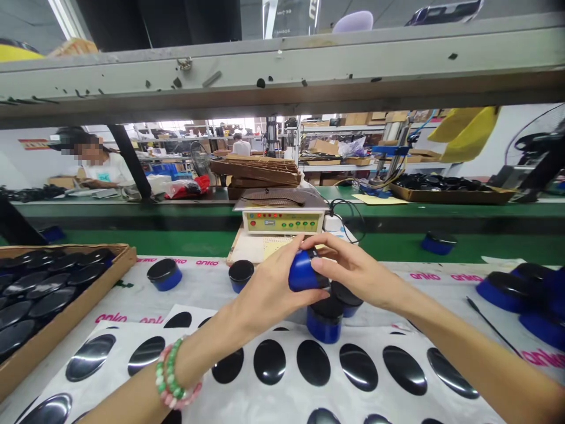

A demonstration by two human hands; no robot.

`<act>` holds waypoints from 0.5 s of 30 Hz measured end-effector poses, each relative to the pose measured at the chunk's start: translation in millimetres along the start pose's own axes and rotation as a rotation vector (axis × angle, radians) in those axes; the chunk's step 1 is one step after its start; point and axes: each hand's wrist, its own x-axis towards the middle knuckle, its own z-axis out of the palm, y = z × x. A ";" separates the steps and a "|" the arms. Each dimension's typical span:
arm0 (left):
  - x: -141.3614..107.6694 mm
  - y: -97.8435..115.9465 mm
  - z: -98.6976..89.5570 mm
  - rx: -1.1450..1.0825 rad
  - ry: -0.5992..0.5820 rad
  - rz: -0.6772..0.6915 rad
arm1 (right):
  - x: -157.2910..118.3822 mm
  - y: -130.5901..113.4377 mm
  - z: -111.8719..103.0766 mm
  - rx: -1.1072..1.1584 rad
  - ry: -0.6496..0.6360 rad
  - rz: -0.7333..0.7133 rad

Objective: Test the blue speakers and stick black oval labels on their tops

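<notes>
Across the top runs a pale shelf [282,69], its front edge marked with dark spots, and a rounded lavender object [353,22] shows above it. Below, a control unit [285,222] has red lights and a row of green buttons; behind it is a stack of brown cardboard [260,172]. A red plastic bag [200,185] lies left of this stack. At the right, yellow fabric [470,132] hangs. On the left side, a person in a white top [117,168] is present.

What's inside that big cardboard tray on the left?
Lots of shiny black round pieces sit close together in the cardboard tray. They cover what's beneath, and the tray's left side is outside the picture.
</notes>
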 end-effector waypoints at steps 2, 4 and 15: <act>-8.7 1.1 -5.4 0.062 0.026 0.004 | 3.9 0.1 11.9 0.050 0.013 -0.014; -17.3 1.2 -9.1 0.129 0.043 0.021 | 9.5 -0.9 24.4 0.081 0.035 -0.015; -88.2 -64.6 -81.8 0.467 0.223 -0.412 | -19.1 22.8 6.5 -0.644 -0.144 0.187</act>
